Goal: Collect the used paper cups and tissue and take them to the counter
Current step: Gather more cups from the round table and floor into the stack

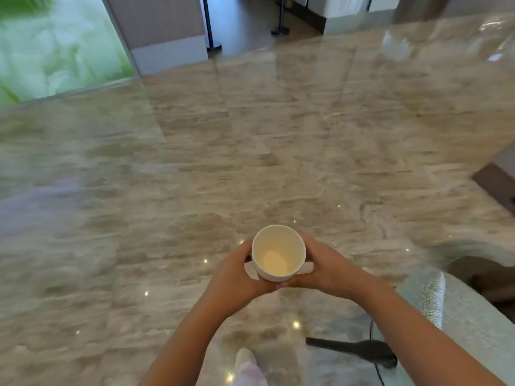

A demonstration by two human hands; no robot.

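Note:
A white paper cup (277,253) is held upright in front of me, above a polished marble floor. Its inside looks empty. My left hand (237,274) grips it from the left and my right hand (324,266) grips it from the right, fingers meeting underneath. Bits of white tissue (305,268) stick out beside the cup's base on both sides, pressed between my hands and the cup. Whether more cups are stacked under the top one cannot be seen.
A glass-topped table edge (457,310) lies at the lower right, with a dark table leg (354,349) under it. Black stanchion posts (211,45) stand far ahead by a grey pillar (167,37). A window with greenery (55,48) fills the upper left. My shoe (248,363) shows below.

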